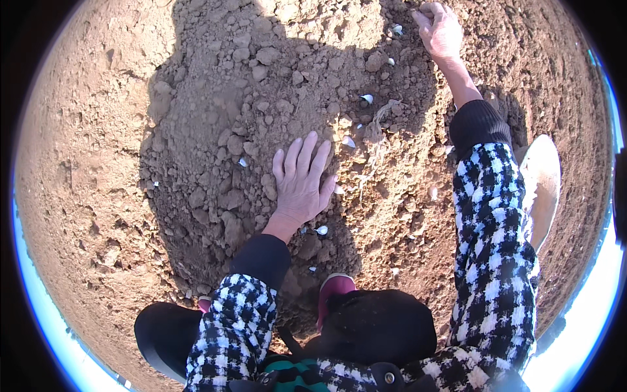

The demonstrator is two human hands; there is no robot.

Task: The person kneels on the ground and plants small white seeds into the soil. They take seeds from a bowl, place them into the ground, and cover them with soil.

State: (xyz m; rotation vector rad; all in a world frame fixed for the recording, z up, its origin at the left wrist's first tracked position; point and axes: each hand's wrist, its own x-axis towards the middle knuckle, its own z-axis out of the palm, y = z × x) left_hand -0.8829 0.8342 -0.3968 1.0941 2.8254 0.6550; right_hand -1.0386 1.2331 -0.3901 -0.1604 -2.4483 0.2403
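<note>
My left hand (pixel 302 183) rests palm down on loose, cloddy soil (pixel 235 117), fingers spread and holding nothing. Beside its thumb lies a small white clove, apparently garlic (pixel 338 189). Another clove (pixel 322 230) sits nearer my wrist. Farther off, a loose line of cloves runs up to the right, including one (pixel 348 141), a larger one (pixel 366 99) and one near the top (pixel 397 29). My right hand (pixel 440 32) reaches to the top right, low over the ground, with its fingers curled. Whether anything is between those fingertips is hidden.
Dry plant fibres (pixel 383 115) lie among the clods. At the right, a pale rounded container (pixel 543 181) is partly behind my checked sleeve. A pink shoe (pixel 335 291) and my dark-trousered knee (pixel 382 323) are close below. More cloves lie scattered, one (pixel 242 161) to the left.
</note>
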